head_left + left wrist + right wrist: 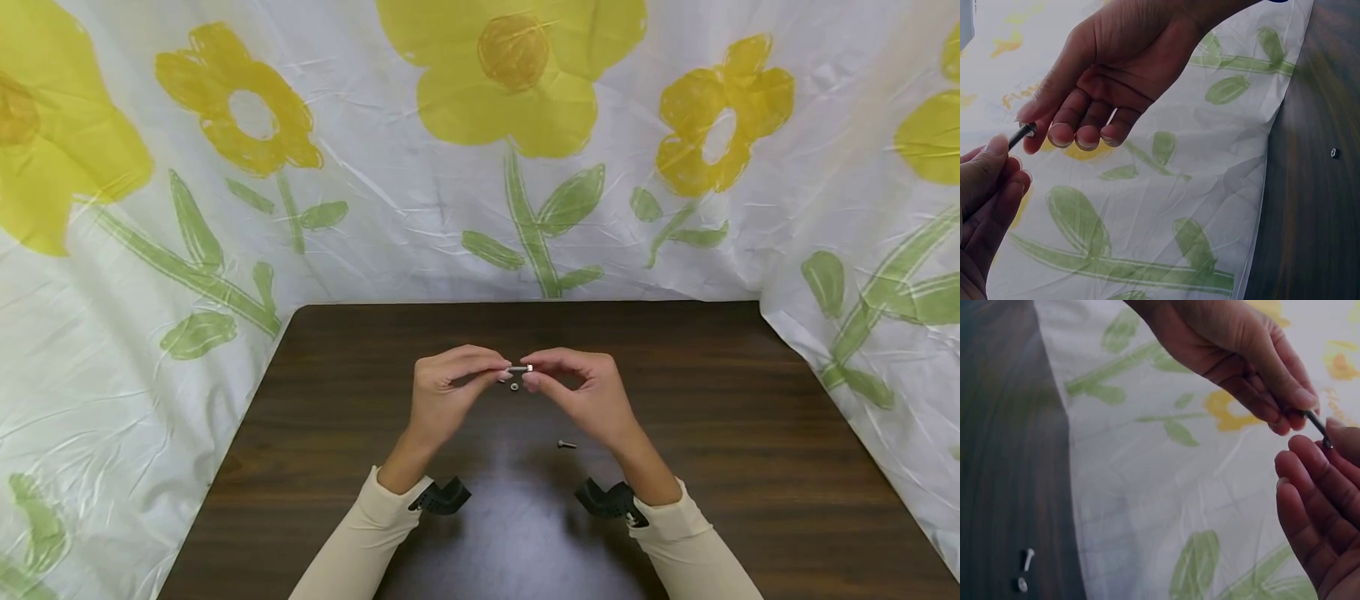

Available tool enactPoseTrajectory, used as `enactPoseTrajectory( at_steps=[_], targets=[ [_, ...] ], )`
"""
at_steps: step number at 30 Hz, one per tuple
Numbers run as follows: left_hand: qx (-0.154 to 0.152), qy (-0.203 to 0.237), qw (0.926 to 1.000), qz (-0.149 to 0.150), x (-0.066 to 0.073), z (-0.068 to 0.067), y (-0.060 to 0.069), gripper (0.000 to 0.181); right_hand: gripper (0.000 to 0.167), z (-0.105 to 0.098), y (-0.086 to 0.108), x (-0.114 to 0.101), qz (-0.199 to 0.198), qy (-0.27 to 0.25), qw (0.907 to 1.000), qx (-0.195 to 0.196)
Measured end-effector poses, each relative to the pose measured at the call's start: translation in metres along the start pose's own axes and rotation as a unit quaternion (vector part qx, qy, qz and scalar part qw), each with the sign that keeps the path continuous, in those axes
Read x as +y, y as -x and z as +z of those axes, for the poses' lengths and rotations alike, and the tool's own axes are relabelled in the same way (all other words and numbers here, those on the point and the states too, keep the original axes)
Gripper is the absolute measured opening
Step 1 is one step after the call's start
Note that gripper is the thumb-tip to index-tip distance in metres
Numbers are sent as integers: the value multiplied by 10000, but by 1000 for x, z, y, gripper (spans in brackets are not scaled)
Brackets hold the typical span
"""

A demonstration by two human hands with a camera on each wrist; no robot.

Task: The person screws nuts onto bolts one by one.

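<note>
A small metal bolt (519, 368) is held level above the table between both hands. My left hand (442, 393) pinches the shank end between thumb and fingers. At the other end, my right hand (592, 392) pinches around a wider metal piece, with its thumb and index finger; whether that is the bolt's head or a nut, I cannot tell. In the left wrist view the bolt (1020, 135) spans the fingertips of the two hands. The right wrist view shows the bolt (1318, 428) with the right hand's other fingers loosely bent below it.
On the dark wooden table (337, 450) lie a small nut (514, 387) just below the hands and a second bolt (567, 444) nearer me. Another small piece (502, 381) is partly hidden by the left fingertips. A white flowered cloth (360, 233) surrounds the table's back and sides.
</note>
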State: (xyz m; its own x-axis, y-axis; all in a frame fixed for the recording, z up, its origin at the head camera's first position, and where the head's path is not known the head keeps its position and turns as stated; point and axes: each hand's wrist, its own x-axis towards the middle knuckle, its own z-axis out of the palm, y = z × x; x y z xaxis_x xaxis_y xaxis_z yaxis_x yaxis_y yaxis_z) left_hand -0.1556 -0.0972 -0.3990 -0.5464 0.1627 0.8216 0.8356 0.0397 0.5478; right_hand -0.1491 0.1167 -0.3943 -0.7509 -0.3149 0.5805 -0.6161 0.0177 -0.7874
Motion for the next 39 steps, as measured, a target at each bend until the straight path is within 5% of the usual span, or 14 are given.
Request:
enactPoseTrajectory(
  at_steps=[12, 39],
  targets=[
    [-8, -30, 10000, 15, 0, 0, 1, 21, 35, -1, -1, 1, -182, 321, 9993, 21],
    [-48, 176, 9998, 89, 0, 2, 2, 25, 11, 2, 0, 1, 56, 365, 9993, -37]
  ],
)
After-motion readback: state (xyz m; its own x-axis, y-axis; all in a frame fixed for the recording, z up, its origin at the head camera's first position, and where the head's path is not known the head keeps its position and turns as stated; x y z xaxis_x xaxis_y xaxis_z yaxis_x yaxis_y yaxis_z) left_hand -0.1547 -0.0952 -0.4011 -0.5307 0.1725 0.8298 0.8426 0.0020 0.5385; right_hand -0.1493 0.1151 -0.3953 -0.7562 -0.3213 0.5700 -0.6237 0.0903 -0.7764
